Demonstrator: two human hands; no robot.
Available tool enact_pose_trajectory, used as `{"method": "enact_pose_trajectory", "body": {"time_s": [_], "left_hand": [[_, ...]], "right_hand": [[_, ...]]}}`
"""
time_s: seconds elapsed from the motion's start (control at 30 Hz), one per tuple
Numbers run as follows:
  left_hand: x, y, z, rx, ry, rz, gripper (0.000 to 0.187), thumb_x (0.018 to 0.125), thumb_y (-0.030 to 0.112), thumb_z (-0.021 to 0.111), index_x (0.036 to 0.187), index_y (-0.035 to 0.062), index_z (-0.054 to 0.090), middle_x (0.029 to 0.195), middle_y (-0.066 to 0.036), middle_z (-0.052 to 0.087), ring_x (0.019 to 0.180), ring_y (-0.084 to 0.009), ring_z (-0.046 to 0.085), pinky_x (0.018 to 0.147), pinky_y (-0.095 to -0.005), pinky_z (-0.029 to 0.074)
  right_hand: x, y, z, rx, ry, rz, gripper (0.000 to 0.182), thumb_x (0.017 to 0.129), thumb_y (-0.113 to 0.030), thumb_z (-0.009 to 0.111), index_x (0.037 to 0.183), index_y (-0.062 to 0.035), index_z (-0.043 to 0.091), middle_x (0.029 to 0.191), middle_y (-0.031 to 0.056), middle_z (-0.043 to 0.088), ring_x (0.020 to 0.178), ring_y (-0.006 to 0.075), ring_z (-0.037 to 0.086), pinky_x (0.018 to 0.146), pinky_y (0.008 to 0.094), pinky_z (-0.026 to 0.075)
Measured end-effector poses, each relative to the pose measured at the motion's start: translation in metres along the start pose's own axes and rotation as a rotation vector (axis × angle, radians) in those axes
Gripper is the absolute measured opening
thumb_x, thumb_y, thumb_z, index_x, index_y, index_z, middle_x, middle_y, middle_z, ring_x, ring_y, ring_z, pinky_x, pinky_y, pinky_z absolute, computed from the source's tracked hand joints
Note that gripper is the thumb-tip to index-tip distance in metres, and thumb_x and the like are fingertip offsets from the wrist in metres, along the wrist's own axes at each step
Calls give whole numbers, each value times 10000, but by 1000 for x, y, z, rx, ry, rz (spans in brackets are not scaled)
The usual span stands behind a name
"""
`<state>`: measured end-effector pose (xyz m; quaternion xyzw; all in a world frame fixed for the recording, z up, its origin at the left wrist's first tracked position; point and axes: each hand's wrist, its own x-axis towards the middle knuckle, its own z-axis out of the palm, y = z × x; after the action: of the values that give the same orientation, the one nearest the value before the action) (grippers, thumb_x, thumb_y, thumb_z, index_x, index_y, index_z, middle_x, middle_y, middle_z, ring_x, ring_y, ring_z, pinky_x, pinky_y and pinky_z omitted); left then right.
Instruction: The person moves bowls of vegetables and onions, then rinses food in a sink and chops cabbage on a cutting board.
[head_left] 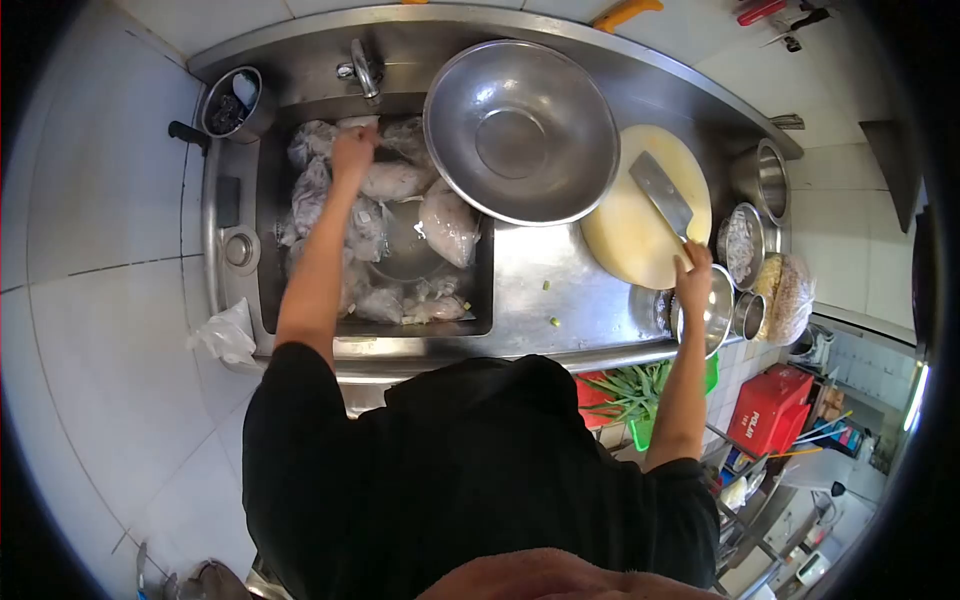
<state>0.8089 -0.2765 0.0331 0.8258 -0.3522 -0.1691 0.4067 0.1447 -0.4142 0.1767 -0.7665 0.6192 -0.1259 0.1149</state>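
Note:
My left hand (353, 152) reaches into the sink (263, 250), its fingers closed at a whitish plastic bag (358, 122) below the faucet. Around it lie several clear bags of pale, meat-like pieces, such as the bag (447, 222) at the sink's right side. What those pieces are I cannot make out. At the right, my right hand (694, 275) is closed around the handle end of a cleaver (662, 192). The cleaver's broad blade rests flat on a thick round cutting board (625, 250).
A large steel bowl (570, 195) stands between sink and board, overlapping the board's edge. Smaller steel bowls (720, 310), a container of white pieces (740, 250) and a bag (790, 295) crowd the right end. A pot (262, 115) stands left of the faucet (365, 72).

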Motion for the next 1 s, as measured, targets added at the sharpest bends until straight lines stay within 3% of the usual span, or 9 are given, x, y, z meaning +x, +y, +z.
{"method": "enact_pose_trajectory", "body": {"time_s": [0.03, 0.17, 0.27, 0.5, 0.57, 0.67, 0.77, 0.9, 1.0], "left_hand": [[32, -31, 9, -98, 63, 73, 205, 935, 203, 585, 969, 33, 696, 863, -71, 692, 716, -203, 613, 617, -330, 476], [126, -3, -8, -712, 135, -495, 462, 944, 321, 602, 1254, -18, 563, 1035, -96, 656, 916, -223, 626, 756, -366, 503], [175, -20, -9, -570, -201, -471, 404, 968, 298, 579, 1259, 19, 564, 1132, -97, 614, 952, -218, 595, 799, -353, 498], [208, -67, 9, -855, -133, -435, 181, 974, 242, 565, 1015, 76, 624, 941, -65, 629, 781, -181, 587, 670, -335, 505], [229, -71, 9, -771, -177, -442, 280, 967, 315, 580, 863, 62, 636, 737, -73, 615, 563, -174, 544, 495, -312, 466], [167, -10, -17, -534, -124, -404, 344, 936, 364, 623, 854, 32, 664, 717, -80, 637, 565, -170, 580, 470, -314, 467], [145, 6, -30, -302, -117, -447, 380, 900, 376, 678, 932, -2, 688, 795, -99, 681, 657, -167, 640, 553, -322, 509], [95, -31, -63, -162, -53, -234, 437, 874, 372, 728, 1068, -19, 703, 949, -90, 719, 823, -153, 676, 730, -294, 531], [56, -23, -106, -328, -67, -82, 407, 889, 329, 728, 1157, 23, 707, 1026, -27, 708, 917, -118, 628, 791, -259, 479]], "right_hand": [[11, 12, 3, -140, 73, -106, 606, 827, -107, 705, 1386, -4, 493, 1422, 272, 480, 1380, 420, 386, 1129, 478, 342], [30, 54, 26, -358, -30, 37, 583, 863, -25, 517, 1436, -5, 411, 1383, 267, 499, 1342, 438, 415, 1090, 500, 369], [29, 41, 20, -296, -81, 116, 559, 772, 41, 474, 1330, 19, 503, 1254, 227, 591, 1165, 410, 543, 1000, 483, 443], [37, 14, 8, -513, -127, 218, 253, 840, -166, 574, 1042, -36, 653, 1086, 217, 646, 1019, 420, 613, 892, 495, 487], [43, 0, 3, -509, -202, 204, 247, 825, -221, 592, 947, -19, 664, 993, 227, 655, 950, 427, 626, 851, 502, 493], [24, -12, 3, -338, -290, 6, 241, 731, -206, 604, 802, 24, 621, 786, 258, 638, 783, 458, 624, 705, 522, 490], [-12, -47, -4, -114, -286, 230, 204, 709, -140, 633, 741, 24, 516, 661, 199, 572, 621, 366, 563, 626, 435, 464], [-95, -67, 5, 273, -270, 94, 137, 693, 25, 620, 764, 10, 504, 676, 145, 465, 564, 267, 481, 558, 377, 432], [-124, -167, -6, 269, -558, -88, 136, 681, 42, 616, 770, 25, 515, 746, 176, 499, 626, 344, 528, 577, 411, 448]]}}
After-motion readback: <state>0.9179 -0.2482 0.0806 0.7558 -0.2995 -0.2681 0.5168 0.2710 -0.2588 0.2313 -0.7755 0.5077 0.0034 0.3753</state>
